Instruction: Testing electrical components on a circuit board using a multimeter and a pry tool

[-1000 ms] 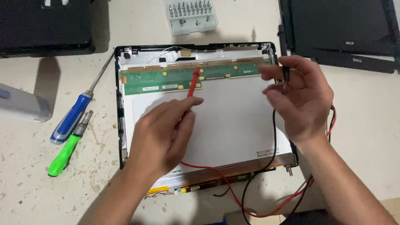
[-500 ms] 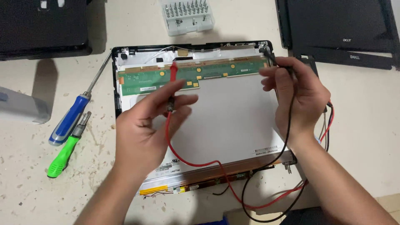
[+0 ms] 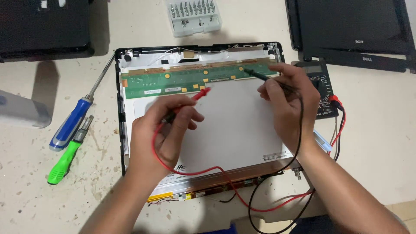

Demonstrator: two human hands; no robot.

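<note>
The left hand [image 3: 162, 130] is closed narrowly around a red probe [image 3: 193, 99], fingers curled and pinching its handle. The probe's tip points up at the lower edge of the green circuit board [image 3: 190, 78], though whether it actually touches is hard to tell from this angle. The right hand [image 3: 288, 102] grips a black probe [image 3: 255, 74] in much the same pinched way, its tip resting on the right part of the same board. The board runs across the top of an opened screen panel [image 3: 234, 130], which lies flat on the desk [image 3: 377, 151] under both hands.

A red wire [image 3: 190, 172] and a black wire [image 3: 299, 143] trail from the probes to a meter [image 3: 323, 89] just beside the right hand. Left of the panel lie a blue screwdriver [image 3: 71, 123] and a green screwdriver [image 3: 65, 160]; a case of bits [image 3: 193, 16] sits above it.
</note>
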